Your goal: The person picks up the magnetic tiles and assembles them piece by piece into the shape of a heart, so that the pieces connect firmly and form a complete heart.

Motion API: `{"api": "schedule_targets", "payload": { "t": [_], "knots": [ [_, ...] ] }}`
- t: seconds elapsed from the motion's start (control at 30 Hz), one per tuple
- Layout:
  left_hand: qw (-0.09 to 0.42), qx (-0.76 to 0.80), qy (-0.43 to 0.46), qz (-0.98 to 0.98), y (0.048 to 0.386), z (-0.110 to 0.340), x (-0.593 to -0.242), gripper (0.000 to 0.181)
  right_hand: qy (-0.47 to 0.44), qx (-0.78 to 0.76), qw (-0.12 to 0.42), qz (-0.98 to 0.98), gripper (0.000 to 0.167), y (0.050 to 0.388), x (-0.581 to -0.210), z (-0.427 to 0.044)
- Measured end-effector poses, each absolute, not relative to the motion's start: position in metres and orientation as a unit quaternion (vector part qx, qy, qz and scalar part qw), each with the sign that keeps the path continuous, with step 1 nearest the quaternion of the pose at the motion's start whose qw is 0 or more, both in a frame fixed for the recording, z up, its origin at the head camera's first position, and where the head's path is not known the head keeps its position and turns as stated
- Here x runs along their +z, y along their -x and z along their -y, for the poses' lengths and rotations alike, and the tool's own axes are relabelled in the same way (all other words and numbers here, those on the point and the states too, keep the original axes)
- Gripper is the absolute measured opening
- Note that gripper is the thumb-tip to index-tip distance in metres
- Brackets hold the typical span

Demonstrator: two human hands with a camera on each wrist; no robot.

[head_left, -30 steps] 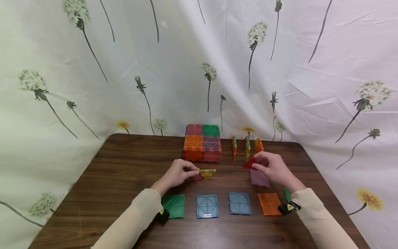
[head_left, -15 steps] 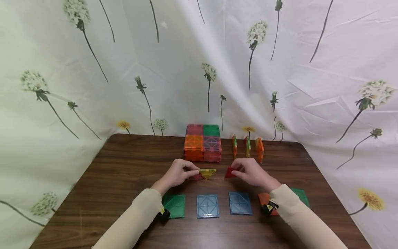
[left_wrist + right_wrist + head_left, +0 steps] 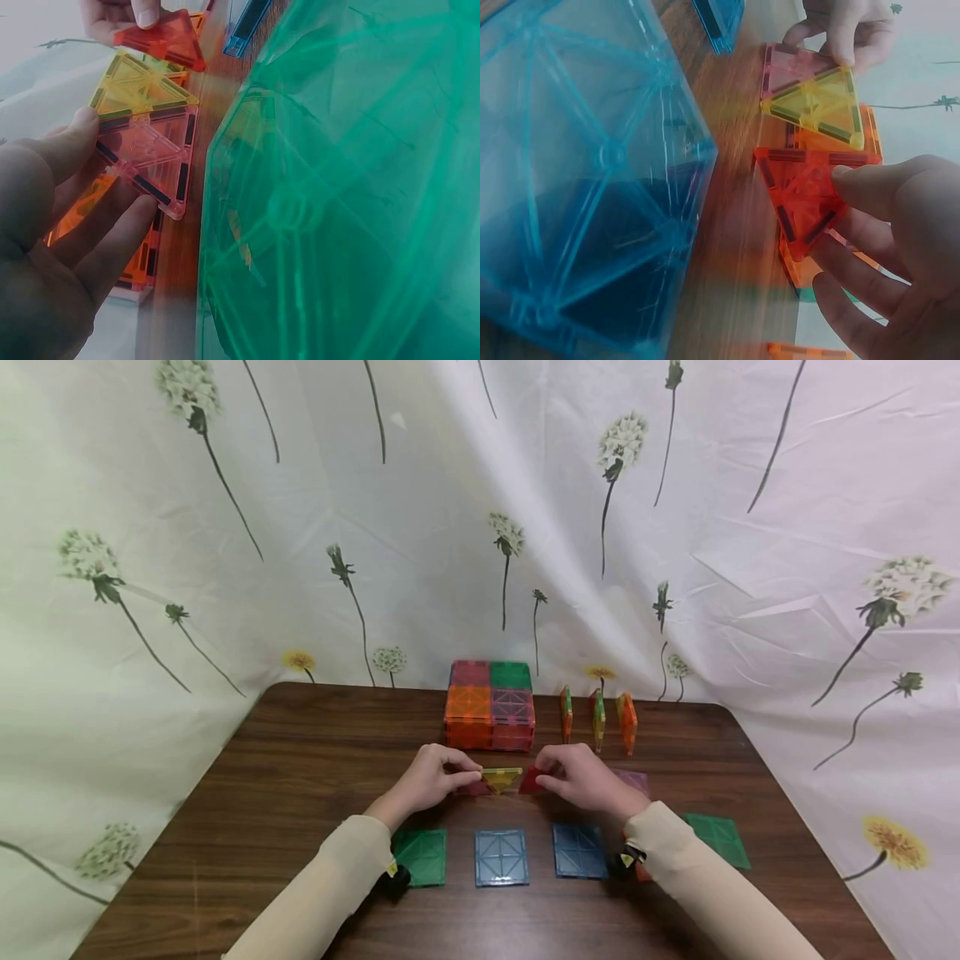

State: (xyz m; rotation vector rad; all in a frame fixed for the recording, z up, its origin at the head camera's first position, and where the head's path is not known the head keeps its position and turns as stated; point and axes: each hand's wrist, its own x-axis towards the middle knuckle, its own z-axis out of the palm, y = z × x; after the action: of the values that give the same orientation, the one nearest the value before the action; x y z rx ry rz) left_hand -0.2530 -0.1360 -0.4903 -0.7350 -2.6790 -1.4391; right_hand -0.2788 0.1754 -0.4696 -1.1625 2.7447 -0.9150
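Observation:
My left hand (image 3: 431,777) pinches a pink triangular magnetic tile (image 3: 154,146) joined along one side to a yellow triangular magnetic tile (image 3: 502,779). The thumb lies at their join in the left wrist view. Both tiles stand upright on the table. My right hand (image 3: 581,777) pinches a red triangular magnetic tile (image 3: 802,199) between thumb and fingers, just right of the yellow one. A narrow gap shows between red and yellow in the right wrist view. Part of the red tile is hidden behind the fingers in the head view.
Behind my hands stands a block of colored tiles (image 3: 490,718). Several tile stacks stand on edge, including an orange one (image 3: 627,722). In front lie green (image 3: 422,857), light blue (image 3: 502,857) and darker blue (image 3: 579,852) squares; a green tile (image 3: 718,839) lies right.
My right hand has carried the red triangular tile leftward from the right side to beside the yellow one. My left hand has stayed in place with its pink and yellow tiles.

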Motion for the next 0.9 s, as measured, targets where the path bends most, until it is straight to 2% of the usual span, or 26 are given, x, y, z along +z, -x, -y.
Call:
{"api": "schedule_targets", "payload": {
  "t": [0.5, 0.8, 0.9],
  "knots": [
    [0.004, -0.458, 0.23, 0.858, 0.253, 0.135, -0.489, 0.008, 0.369, -0.284, 0.017, -0.885, 0.007, 0.28, -0.474, -0.166],
    [0.003, -0.454, 0.237, 0.859, 0.253, 0.134, -0.487, 0.007, 0.399, -0.264, 0.009, -0.878, 0.008, 0.281, -0.472, -0.159],
    [0.003, -0.451, 0.236, 0.861, 0.252, 0.133, -0.487, 0.008, 0.412, -0.246, -0.008, -0.877, 0.009, 0.282, -0.475, -0.155]
  ]
}}
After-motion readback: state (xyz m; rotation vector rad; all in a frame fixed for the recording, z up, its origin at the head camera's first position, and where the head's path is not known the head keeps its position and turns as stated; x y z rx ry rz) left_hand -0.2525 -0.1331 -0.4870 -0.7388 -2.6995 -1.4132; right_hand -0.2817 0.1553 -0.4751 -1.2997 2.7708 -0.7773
